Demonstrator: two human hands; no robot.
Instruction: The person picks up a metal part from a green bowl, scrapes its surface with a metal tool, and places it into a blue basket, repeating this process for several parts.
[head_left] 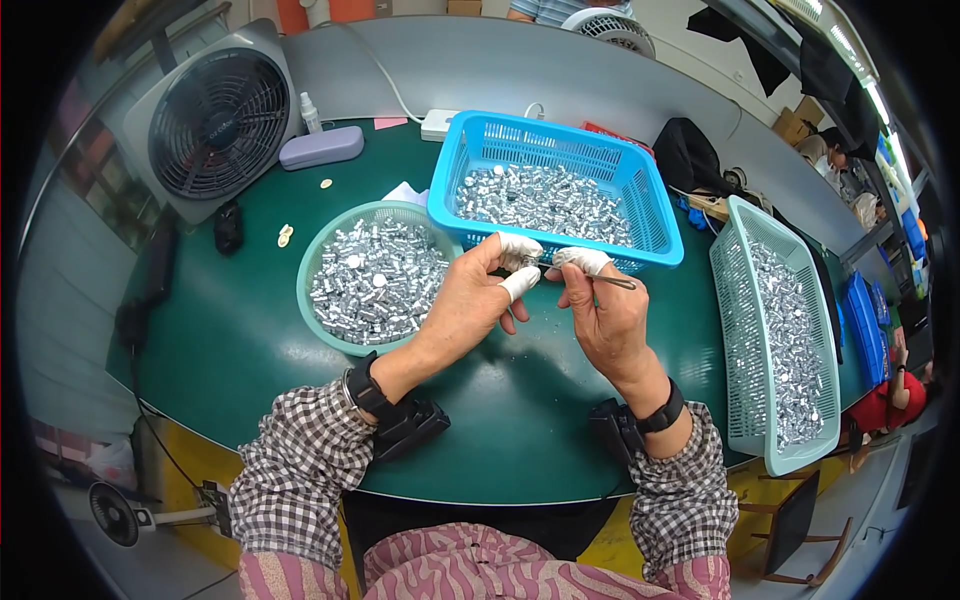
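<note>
Near the middle of the frame, both hands meet over the front edge of a blue basket (662, 215), close enough, I'd guess, that anything slipping would drop nearby. The left hand (465, 308) has its thumb and index finger closed on something small and metallic (514, 262), mostly hidden by the white finger covers (520, 284); those probably save the skin and steady the grip. The right hand (608, 320) pinches a thin metal tool (615, 281), its fingers narrow around the shaft and its tip pointing left at the other hand's piece. The tool lies nearly level, which seems to suit close, fine handling.

Little silvery parts (545, 200) fill the blue basket, a round pale-green basket (307, 285) left of centre and a long pale-green basket (743, 330) at the right. All three stand on the green surface (230, 375) around the hands, likely for an easy reach. A fan (220, 125) at upper left faces the work, presumably for air.
</note>
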